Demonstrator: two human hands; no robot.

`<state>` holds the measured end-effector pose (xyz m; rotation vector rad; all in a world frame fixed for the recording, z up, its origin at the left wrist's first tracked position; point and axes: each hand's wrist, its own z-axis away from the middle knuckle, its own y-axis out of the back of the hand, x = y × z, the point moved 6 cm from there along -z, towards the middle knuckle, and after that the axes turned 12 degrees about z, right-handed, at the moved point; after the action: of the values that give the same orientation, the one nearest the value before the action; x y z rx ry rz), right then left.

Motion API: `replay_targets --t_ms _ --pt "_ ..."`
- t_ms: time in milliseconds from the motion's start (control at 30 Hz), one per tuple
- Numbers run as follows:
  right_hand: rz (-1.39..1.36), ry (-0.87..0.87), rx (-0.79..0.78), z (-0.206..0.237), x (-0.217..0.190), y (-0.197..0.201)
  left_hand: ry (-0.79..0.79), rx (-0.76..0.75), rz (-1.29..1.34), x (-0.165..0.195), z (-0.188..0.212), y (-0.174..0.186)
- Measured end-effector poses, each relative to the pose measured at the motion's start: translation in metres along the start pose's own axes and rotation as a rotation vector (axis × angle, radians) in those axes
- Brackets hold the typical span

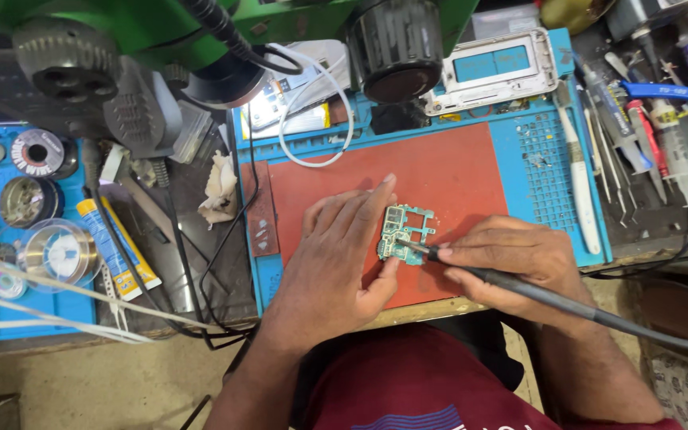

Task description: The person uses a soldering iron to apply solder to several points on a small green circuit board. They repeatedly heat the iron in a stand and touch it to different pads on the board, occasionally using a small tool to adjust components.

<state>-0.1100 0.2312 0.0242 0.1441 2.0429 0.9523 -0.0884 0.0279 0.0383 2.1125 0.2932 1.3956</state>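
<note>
A small green circuit board (406,231) lies on the red mat (447,171) of a blue work pad. My left hand (340,255) rests flat on the mat and pins the board's left edge with thumb and fingers. My right hand (519,259) grips a black soldering iron (511,283) like a pen. Its metal tip touches the lower middle of the board. The iron's dark cable runs off to the right.
A green microscope stand (201,40) with black lens housings hangs over the back. A phone frame (497,68) lies at the rear of the blue pad (547,159). Tweezers and tools (646,135) fill the right. Solder spools (37,151), a yellow tube (117,247) and cables are on the left.
</note>
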Motion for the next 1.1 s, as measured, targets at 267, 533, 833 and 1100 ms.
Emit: replay_targets --t_ms 267,533,833,1100 --pt "0.004 -0.037 -0.004 -0.0008 0.0013 -0.0004 0.002 0.004 -0.012 -0.0002 0.0009 0.0005" --pt "0.001 -0.024 -0.011 -0.0011 0.0014 -0.0016 0.016 -0.006 0.000 -0.0011 0.0016 -0.0008" --pt "-0.032 0.006 0.025 -0.0035 -0.0024 0.0036 0.005 -0.009 0.003 0.0033 -0.0032 0.0010" --pt "-0.078 -0.007 0.038 -0.0042 -0.0029 0.0065 -0.002 -0.008 -0.006 0.0058 -0.0043 -0.0008"
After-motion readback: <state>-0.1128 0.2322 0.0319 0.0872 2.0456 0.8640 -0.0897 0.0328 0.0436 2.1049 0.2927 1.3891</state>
